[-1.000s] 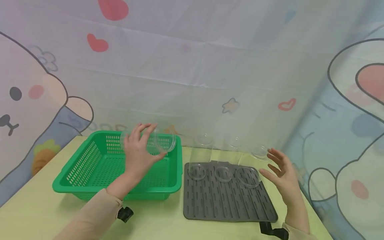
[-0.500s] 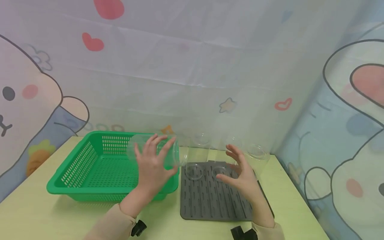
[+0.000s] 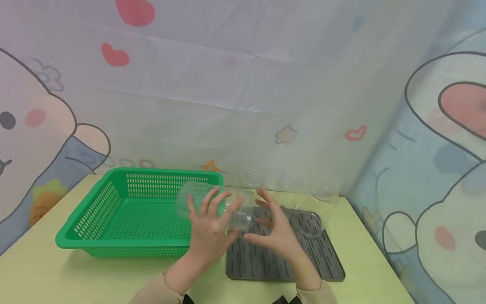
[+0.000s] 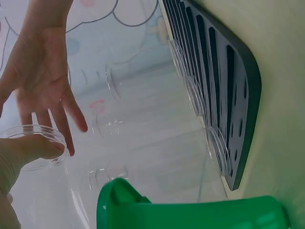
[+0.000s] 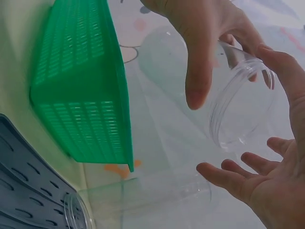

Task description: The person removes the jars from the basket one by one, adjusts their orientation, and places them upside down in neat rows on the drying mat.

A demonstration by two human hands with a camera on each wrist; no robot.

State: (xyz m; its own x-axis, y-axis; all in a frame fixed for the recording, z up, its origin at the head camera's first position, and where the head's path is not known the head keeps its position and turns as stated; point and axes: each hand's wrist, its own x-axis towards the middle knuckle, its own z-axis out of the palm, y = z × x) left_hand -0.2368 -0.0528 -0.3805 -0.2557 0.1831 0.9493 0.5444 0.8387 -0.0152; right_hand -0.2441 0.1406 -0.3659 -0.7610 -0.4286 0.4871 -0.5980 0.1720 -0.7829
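A clear, wide-mouthed plastic jar (image 5: 164, 62) lies sideways in the air in my left hand (image 3: 210, 230), which grips it around the threaded mouth end. In the head view it spans the basket's right rim and the dark mat, its mouth facing right. My right hand (image 3: 279, 234) is at that mouth, fingers spread and thumb apart. One of its fingertips overlaps the jar's rim in the right wrist view. Behind the hands, three similar clear jars stand on end on the grey ridged mat (image 3: 258, 266); the right-hand jar (image 3: 308, 224) shows best, the others are partly hidden.
A green slotted plastic basket (image 3: 140, 243) stands on the left of the pale yellow table (image 3: 114, 278), close beside the mat. A cartoon-printed curtain (image 3: 197, 84) hangs behind the table and along its right side.
My left hand has carried the jar rightward from over the basket toward the mat. My right hand has moved left from beside the standing jars to the held jar's mouth.
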